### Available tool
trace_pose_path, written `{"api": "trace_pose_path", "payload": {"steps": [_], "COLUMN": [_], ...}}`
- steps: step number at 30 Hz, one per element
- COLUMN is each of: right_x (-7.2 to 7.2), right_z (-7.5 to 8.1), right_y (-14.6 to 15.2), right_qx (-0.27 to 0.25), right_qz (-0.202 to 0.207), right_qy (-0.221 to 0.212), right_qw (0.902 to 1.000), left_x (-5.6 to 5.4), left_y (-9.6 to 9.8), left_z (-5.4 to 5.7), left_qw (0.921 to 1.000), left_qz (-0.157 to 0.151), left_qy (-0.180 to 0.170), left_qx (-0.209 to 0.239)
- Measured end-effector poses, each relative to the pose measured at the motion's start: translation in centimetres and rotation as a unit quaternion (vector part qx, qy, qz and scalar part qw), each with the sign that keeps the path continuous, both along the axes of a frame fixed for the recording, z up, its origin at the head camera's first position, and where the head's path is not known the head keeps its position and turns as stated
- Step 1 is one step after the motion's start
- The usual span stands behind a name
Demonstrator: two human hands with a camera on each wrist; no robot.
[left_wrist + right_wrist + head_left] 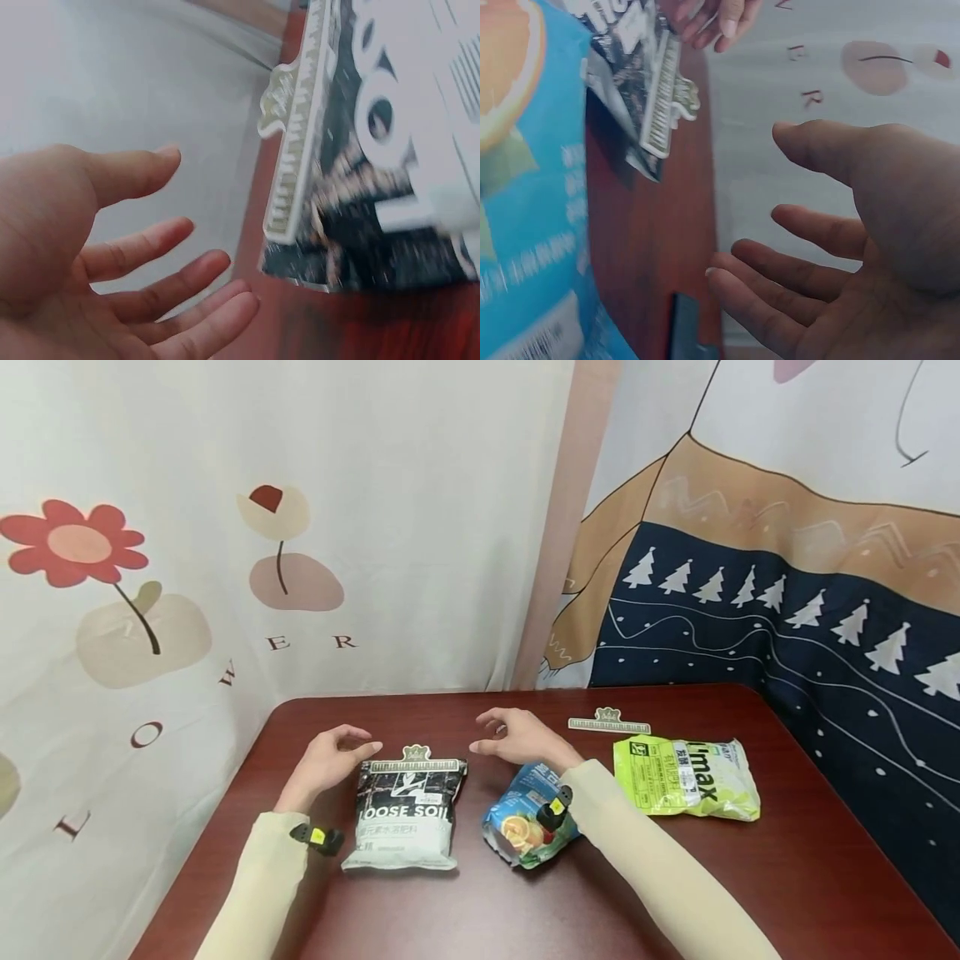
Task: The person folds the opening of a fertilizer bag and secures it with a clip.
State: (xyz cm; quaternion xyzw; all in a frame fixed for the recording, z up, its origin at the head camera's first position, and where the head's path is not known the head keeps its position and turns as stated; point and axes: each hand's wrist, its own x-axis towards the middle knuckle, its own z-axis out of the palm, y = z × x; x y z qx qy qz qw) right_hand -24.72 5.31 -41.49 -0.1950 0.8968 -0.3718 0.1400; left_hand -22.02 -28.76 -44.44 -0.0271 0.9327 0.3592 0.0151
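Note:
A black and white bag of loose soil lies on the table with a ruler-like clip across its top edge. Just left of that clip is my left hand, fingers loosely bent and holding nothing; the left wrist view shows a gap between the fingertips and the clip. My right hand hovers to the right of the soil bag, above the top of a blue bag with an orange-slice picture. It also holds nothing, its fingers relaxed and apart. My right forearm partly hides the blue bag.
At the right lies a yellow-green bag. A second ruler-like clip rests loose near the table's back edge. Printed curtains hang behind the dark red table. Part of a black object shows in the right wrist view.

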Motion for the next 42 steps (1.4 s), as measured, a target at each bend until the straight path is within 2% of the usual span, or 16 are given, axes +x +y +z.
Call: {"api": "trace_pose_path", "payload": {"steps": [5, 11, 15, 22, 30, 34, 36, 42], "right_x": [0.8, 1.7, 2.3, 3.4, 5.4, 6.4, 6.9, 8.1], "right_z": [0.7, 0.5, 0.2, -0.8, -1.4, -1.5, -1.6, -2.0], "right_y": [2.2, 5.0, 6.8, 9.5, 11.9, 12.8, 13.4, 14.5], "right_qx": [-0.033, -0.069, -0.080, -0.077, -0.082, -0.100, -0.099, -0.066], "right_qz": [-0.025, -0.072, -0.106, -0.166, -0.204, -0.217, -0.215, -0.221], "right_qy": [0.003, -0.019, -0.040, -0.077, -0.123, -0.144, -0.149, -0.184], "right_qw": [0.9991, 0.9948, 0.9903, 0.9801, 0.9678, 0.9604, 0.9601, 0.9555], "left_x": [0.0, -0.2, -0.5, -1.2, -2.2, -2.8, -3.1, -4.0], "left_y": [1.4, 3.5, 5.2, 8.4, 12.1, 14.0, 14.8, 17.0], "left_z": [0.4, 0.9, 1.1, 1.6, 1.9, 1.5, 1.2, 0.3], "left_qw": [0.9994, 0.9963, 0.9934, 0.9895, 0.9794, 0.9715, 0.9694, 0.9647], "left_qz": [-0.016, -0.048, -0.071, -0.107, -0.146, -0.171, -0.183, -0.201], "left_qy": [0.025, 0.047, 0.046, 0.018, -0.032, -0.059, -0.067, -0.099], "left_qx": [0.016, 0.052, 0.077, 0.095, 0.135, 0.153, 0.149, 0.139]}}
